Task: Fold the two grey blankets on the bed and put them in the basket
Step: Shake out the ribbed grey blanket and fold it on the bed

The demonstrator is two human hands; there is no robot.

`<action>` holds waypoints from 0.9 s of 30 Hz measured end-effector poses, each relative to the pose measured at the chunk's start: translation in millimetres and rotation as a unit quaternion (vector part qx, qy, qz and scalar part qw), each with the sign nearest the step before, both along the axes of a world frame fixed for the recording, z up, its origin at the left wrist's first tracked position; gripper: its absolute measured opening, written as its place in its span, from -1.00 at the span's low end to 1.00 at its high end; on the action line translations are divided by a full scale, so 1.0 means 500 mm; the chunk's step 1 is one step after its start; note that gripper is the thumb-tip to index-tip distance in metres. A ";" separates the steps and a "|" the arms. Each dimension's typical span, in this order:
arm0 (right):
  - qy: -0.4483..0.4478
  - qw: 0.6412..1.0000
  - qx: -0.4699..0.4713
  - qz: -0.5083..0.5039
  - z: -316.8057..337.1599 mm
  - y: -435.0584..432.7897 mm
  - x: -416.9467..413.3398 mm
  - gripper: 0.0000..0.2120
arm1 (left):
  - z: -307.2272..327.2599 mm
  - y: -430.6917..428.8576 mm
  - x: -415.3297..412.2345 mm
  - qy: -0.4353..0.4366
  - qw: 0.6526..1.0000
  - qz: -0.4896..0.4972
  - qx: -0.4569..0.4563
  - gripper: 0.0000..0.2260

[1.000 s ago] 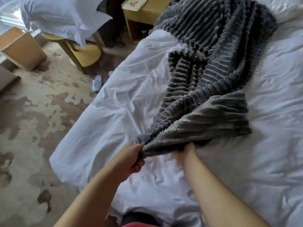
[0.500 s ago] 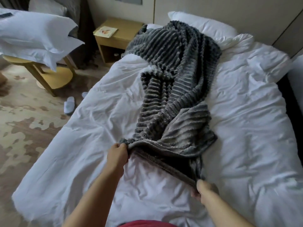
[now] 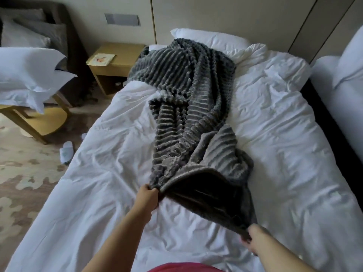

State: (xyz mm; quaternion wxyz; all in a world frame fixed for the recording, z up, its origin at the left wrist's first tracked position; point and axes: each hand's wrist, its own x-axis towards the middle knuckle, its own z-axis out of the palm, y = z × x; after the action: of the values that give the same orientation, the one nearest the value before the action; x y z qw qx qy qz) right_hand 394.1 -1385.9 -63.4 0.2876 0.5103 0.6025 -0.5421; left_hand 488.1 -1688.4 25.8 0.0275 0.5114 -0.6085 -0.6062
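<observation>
blanket point(image 3: 188, 107) lies rumpled along the bed point(image 3: 284, 134); our left hand point(image 3: 147, 197) and right hand point(image 3: 255, 239) each pinch its near edge, fingers curled.

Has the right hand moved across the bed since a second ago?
Yes. Gripping the grey blanket, the right hand has drawn rightward and back toward the foot of the bed, away from the left hand.

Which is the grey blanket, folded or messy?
Messy: the grey blanket lies bunched along the bed, no neat folds.
</observation>
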 end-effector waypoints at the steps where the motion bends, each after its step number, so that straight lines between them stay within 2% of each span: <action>1: -0.028 0.999 0.022 0.014 -0.016 0.003 0.028 -0.88 | -0.023 0.003 0.018 -0.051 0.998 -0.019 0.031 -0.81; 3: -0.069 0.996 0.038 0.052 -0.029 0.004 0.068 -0.86 | -0.059 0.007 0.051 -0.121 0.990 -0.046 0.058 -0.83; 5: -0.082 0.993 0.025 0.081 -0.027 -0.002 0.083 -0.79 | -0.085 0.007 0.074 -0.148 0.985 -0.063 0.068 -0.85; 9: -0.073 0.990 -0.061 0.100 -0.014 -0.053 0.064 -0.80 | -0.108 0.000 0.104 -0.150 0.984 -0.069 0.071 -0.95; 11: -0.058 0.988 -0.109 0.092 -0.021 -0.100 0.050 -0.80 | -0.107 -0.001 0.116 -0.137 0.984 -0.081 0.075 -0.81; 13: -0.067 0.982 -0.155 0.086 -0.029 -0.155 0.037 -0.64 | -0.094 -0.001 0.124 -0.133 0.981 -0.102 0.094 -0.79; 15: -0.086 0.974 -0.200 0.062 -0.042 -0.207 0.026 -0.54 | -0.083 -0.005 0.134 -0.145 0.975 -0.121 0.114 -0.84; 17: -0.095 0.965 -0.242 0.031 -0.044 -0.249 0.013 -0.61 | -0.076 -0.014 0.144 -0.153 0.973 -0.124 0.121 -0.92; 19: -0.073 0.969 -0.236 0.008 -0.050 -0.268 0.004 -0.73 | -0.076 -0.029 0.153 -0.146 0.978 -0.091 0.115 -0.96; 22: -0.041 0.983 -0.178 -0.028 -0.067 -0.245 0.012 -0.90 | -0.102 -0.048 0.164 -0.128 0.985 0.038 0.109 -0.92; 24: -0.070 0.990 -0.119 -0.032 -0.082 -0.205 0.034 -0.89 | -0.132 -0.042 0.165 -0.129 0.978 0.109 0.121 -0.88; 27: -0.127 0.991 -0.044 0.019 -0.099 -0.150 0.062 -0.82 | -0.184 0.002 0.161 -0.120 0.962 0.187 0.162 -0.83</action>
State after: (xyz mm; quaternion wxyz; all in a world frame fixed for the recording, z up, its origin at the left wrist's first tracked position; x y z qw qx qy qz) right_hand 425.0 -1460.9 -112.8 0.3939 0.5507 0.5462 -0.4932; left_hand 568.5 -1687.4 -66.3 -0.0156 0.6823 -0.3949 -0.6150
